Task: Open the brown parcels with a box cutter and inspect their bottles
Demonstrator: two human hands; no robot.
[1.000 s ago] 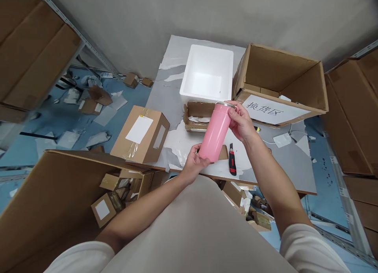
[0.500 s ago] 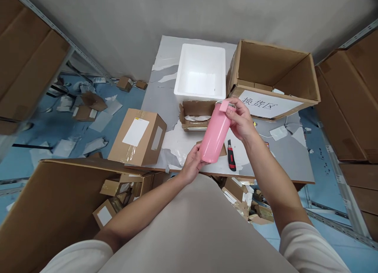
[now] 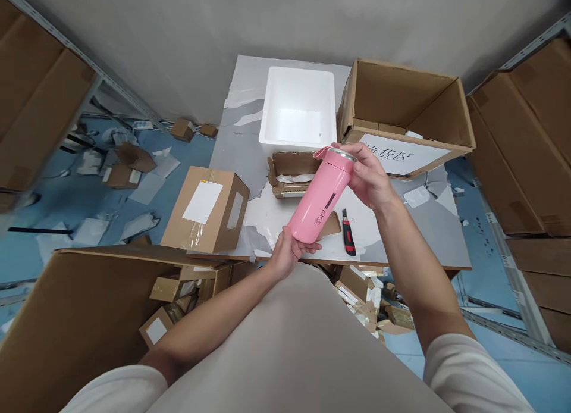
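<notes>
A pink bottle (image 3: 317, 200) is held tilted in the air above the near part of the counter (image 3: 228, 140). Its base is gripped by the left hand (image 3: 286, 253), and its top is grasped at the rim by the right hand (image 3: 368, 172). A smooth, glossy body is shown, finished with a silver ring at the top and a pink strap (image 3: 321, 153). "NICE" can be read in dark letters along the side, beside a dark bar.

The right end of a small open box (image 3: 285, 188), in which white wrapping is seen, is hidden by the bottle. A flat cardboard piece (image 3: 331, 224) is partly covered too; just beside it, a red-and-black utility knife (image 3: 348, 234) is laid.

Farther back, a white foam box (image 3: 298, 87) is placed next to a large open carton (image 3: 410, 91). On the carton's front, a white sign (image 3: 422, 163) is fixed; 货区 can be read, the preceding character being partly blocked by the right hand.

At the counter's left edge, a taped box (image 3: 212, 213) is set, marked with white labels too small to be read. Below it, smaller boxes are contained in a big carton (image 3: 66, 318).
</notes>
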